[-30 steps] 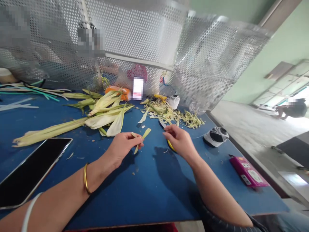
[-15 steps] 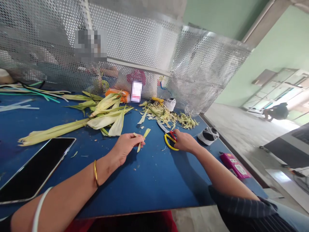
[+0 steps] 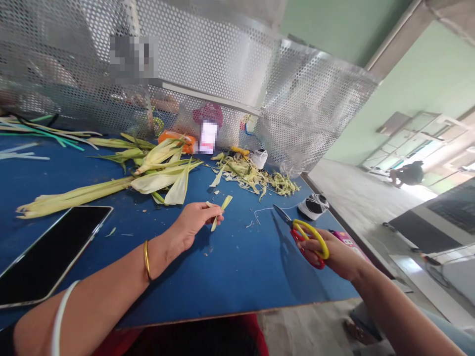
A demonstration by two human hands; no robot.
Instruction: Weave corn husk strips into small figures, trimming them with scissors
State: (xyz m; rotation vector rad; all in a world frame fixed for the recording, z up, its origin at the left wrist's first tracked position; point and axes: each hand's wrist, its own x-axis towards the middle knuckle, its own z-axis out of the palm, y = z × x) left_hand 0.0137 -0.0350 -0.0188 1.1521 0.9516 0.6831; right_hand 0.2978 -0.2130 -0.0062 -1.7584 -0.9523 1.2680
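Observation:
Between the thumb and fingers of my left hand (image 3: pixel 202 220) is a pinched strip of corn husk (image 3: pixel 225 201), its ends sticking out above and below. My right hand (image 3: pixel 336 252) grips a pair of scissors (image 3: pixel 309 240) by its yellow and red handles, raised over the table's right side with the blades pointing up and left. Larger corn husks (image 3: pixel 159 183) lie in a bunch beyond my left hand. A heap of husk scraps (image 3: pixel 248 170) is spread at the back middle. Beside the scissors sits a ball of black and white thread (image 3: pixel 313 205), with a loose white end trailing left.
A large phone (image 3: pixel 55 252) lies at the left of the blue table (image 3: pixel 230 277). Green and white strips (image 3: pixel 48 131) are at the back left. A lit phone (image 3: pixel 208 136) leans against the perforated screen (image 3: pixel 208 54). A magenta packet (image 3: pixel 349 240) is partly behind my right hand.
My right hand has picked the scissors up from the table and carried them right, towards me. My left hand keeps its pinch on the husk strip in nearly the same place.

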